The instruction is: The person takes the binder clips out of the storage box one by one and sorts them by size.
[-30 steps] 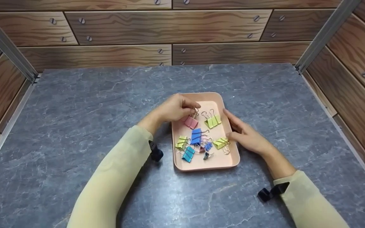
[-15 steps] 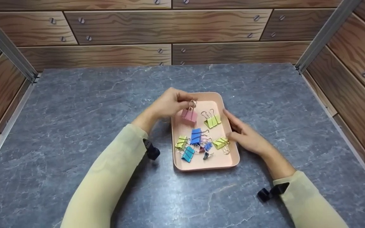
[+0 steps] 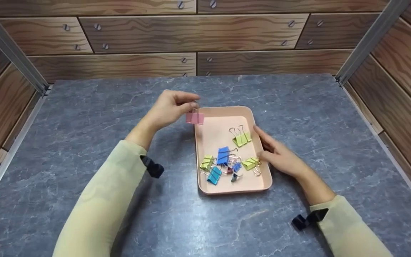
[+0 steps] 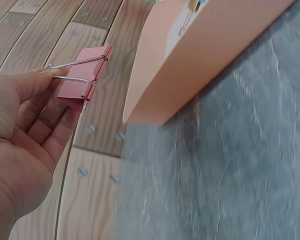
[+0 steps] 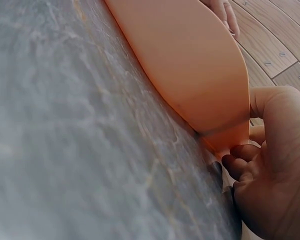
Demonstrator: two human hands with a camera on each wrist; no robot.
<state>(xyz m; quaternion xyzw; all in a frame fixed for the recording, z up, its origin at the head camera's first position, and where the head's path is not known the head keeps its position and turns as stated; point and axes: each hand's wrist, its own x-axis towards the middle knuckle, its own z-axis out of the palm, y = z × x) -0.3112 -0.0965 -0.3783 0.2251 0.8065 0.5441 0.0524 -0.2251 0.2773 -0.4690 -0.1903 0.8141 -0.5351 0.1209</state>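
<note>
My left hand pinches a pink binder clip by its wire handles. In the left wrist view the pink clip's two handles meet at my thumb and fingertips, with its body pointing away. The clip hangs over the left rim of a peach tray, near its far left corner. My right hand holds the tray's right wall, thumb at the rim and fingers along the outside. Inside the tray lie a yellow-green clip, a blue clip, a turquoise clip and several others, some overlapping.
The tray stands on a grey marbled tabletop. Wood-patterned panels rise at the back and on both sides, with metal posts at the corners. A black camera is strapped to each sleeve.
My left hand has lifted the pink binder clip from the tray and carried it left and away, to the tray's rim. The right hand keeps its place on the tray.
</note>
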